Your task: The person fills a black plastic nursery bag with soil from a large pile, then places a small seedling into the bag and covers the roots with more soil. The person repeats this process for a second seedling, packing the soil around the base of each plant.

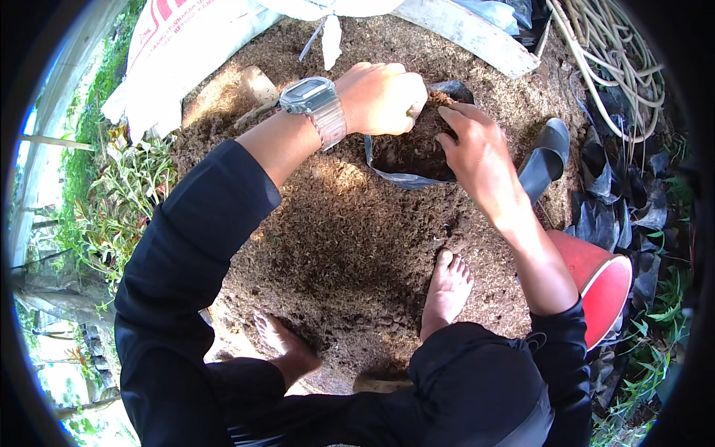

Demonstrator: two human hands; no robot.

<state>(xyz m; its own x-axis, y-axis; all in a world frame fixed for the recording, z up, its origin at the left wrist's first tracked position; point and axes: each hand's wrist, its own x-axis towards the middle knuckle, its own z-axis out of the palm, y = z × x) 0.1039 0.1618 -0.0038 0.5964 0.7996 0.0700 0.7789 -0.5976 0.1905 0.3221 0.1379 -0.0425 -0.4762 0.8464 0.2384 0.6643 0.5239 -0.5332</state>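
Note:
A black plastic grow bag (410,180) filled with dark brown soil (405,151) sits on the ground in front of me. My left hand (382,100) is curled at the bag's left side, knuckles up; its fingertips are hidden, so I cannot tell whether it grips anything. A digital watch with a clear strap is on that wrist. My right hand (477,142) reaches over the bag's right side. Its thumb and forefinger are apart, touching the soil inside. Loose brown growing medium (335,240), flecked with husks, spreads around the bag and between my bare feet.
White sacks (184,61) stand at the far side, near a pale board (469,33). To the right are an empty dark bag or pot (544,159), a red bucket (595,285), black plastic bags (600,223) and a coiled hose (614,72). Leafy plants (128,184) grow on the left.

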